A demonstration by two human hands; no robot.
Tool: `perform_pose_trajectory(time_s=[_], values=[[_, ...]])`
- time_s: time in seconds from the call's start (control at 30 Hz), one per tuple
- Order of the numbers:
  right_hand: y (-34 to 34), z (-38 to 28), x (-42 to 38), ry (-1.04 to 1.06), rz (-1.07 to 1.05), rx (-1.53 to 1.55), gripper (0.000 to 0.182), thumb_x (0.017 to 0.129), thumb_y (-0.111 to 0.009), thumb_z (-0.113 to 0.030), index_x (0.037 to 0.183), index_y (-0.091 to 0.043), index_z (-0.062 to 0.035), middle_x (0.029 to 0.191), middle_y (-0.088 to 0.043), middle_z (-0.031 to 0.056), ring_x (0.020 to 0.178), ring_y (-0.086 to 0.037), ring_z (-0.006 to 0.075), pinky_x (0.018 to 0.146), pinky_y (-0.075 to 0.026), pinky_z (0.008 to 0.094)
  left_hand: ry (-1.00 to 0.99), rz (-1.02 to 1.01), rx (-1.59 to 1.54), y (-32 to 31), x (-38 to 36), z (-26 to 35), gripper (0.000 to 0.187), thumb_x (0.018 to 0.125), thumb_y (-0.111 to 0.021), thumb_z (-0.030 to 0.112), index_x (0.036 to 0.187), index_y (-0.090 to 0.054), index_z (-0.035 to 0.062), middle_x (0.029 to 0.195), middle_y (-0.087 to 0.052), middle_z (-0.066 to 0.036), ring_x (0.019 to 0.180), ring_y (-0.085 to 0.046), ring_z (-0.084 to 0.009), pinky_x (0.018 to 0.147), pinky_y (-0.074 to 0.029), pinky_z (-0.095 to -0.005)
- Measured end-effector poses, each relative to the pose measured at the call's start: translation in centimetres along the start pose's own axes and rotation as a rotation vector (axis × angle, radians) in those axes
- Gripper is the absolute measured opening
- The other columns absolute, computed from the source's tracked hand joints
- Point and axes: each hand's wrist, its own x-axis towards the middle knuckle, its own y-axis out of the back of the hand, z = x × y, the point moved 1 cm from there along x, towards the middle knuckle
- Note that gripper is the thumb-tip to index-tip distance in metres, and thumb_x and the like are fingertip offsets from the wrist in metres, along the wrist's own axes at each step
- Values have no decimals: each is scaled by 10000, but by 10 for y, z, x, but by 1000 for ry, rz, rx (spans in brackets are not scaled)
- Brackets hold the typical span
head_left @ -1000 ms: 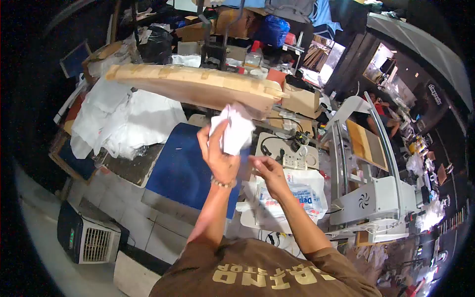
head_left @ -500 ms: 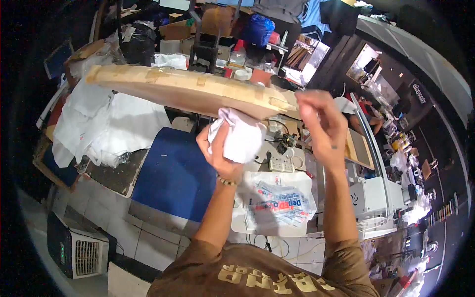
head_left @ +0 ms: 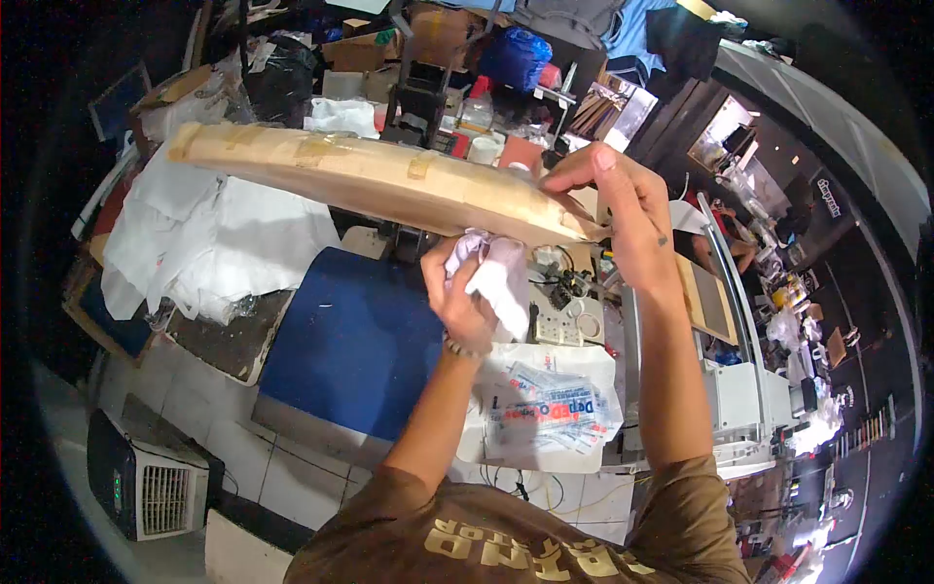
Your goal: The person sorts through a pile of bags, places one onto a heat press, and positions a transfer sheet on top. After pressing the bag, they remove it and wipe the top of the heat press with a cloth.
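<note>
A large flat wooden frame (head_left: 321, 161), taped along its edge, is tilted so its narrow side faces me. My left hand (head_left: 457, 297) is closed on a crumpled white cloth (head_left: 504, 282), just below the frame's underside near its right half. Part of the cloth pokes up between the fingers and meets the frame. At the right end, my right hand (head_left: 632, 209) is bent around the corner, fingertips on the top edge. The far face of the frame is hidden.
Below lies a blue padded board (head_left: 341, 341). Beside it are printed plastic packets (head_left: 559, 409) and a power strip (head_left: 564, 326). White sheets (head_left: 233, 243) are heaped at left, with an air cooler (head_left: 146, 477) on the floor. Another person (head_left: 735, 248) is partly visible at right.
My right hand has come in from beside the frame's end onto its corner. My left hand and the cloth have shifted slightly right, and the cloth is more bunched. The frame's right end is lower.
</note>
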Motion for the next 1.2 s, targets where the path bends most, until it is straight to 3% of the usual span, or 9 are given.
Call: perform_pose_trajectory(time_s=[0.1,0.23,0.47,0.57,0.63,0.93,0.97,1.1,1.2], values=[[7,3,5,5,-9,37,585,1020,-414,-426,849,-716,45,861,-674,112,905,-601,198,857,-444,337,-20,-187,147,-4,-20,-31,163,808,-665,52,948,-641,-27,1045,-553,-173,966,-598,-332,808,-507,-400],[7,0,5,35,-68,71,584,1021,-404,-403,823,-730,38,889,-672,121,966,-596,228,929,-427,366,461,-178,138,19,-84,-110,163,788,-645,-91,931,-689,-27,1014,-557,-151,933,-607,-286,774,-535,-385],[9,10,13,35,64,177,467,1027,-384,-399,1023,-566,31,856,-647,159,843,-626,209,806,-470,333,59,50,181,4,-4,-6,188,804,-733,17,977,-663,-2,1060,-599,-197,989,-575,-347,859,-477,-413],[3,4,12,-24,6,191,490,1018,-390,-437,1033,-573,18,815,-639,141,779,-634,206,767,-477,319,116,-72,135,-14,-55,-80,163,801,-745,19,951,-680,15,978,-631,-164,913,-611,-314,822,-491,-387],[3,5,11,-8,58,178,494,1014,-385,-440,1029,-576,15,814,-644,140,769,-635,202,743,-476,304,670,-126,-32,-11,-107,-123,137,806,-748,30,929,-687,20,918,-645,-145,863,-622,-293,818,-493,-381],[15,15,8,51,150,52,473,1012,-405,-394,1075,-583,39,887,-665,157,848,-639,219,818,-475,336,556,132,45,-18,-57,-76,374,878,-698,115,1152,-482,-20,1052,-566,-128,942,-545,-189,846,-472,-323],[16,15,8,71,192,11,471,1014,-403,-387,1080,-585,42,890,-659,151,851,-641,220,826,-474,337,740,169,-86,-21,-71,-99,370,840,-696,119,1134,-525,-26,1057,-610,-200,946,-604,-308,872,-476,-381],[30,22,0,93,115,59,468,1015,-404,-374,1043,-599,51,905,-646,145,862,-632,226,830,-469,346,872,241,-50,7,-78,-117,402,748,-793,100,1075,-578,8,1024,-605,-171,940,-588,-296,860,-479,-384],[21,18,6,81,72,-2,472,1016,-407,-370,1026,-601,60,895,-643,146,852,-624,221,810,-468,345,407,239,219,27,10,-17,370,734,-804,53,1062,-638,11,1042,-569,-155,938,-553,-281,820,-483,-364]])
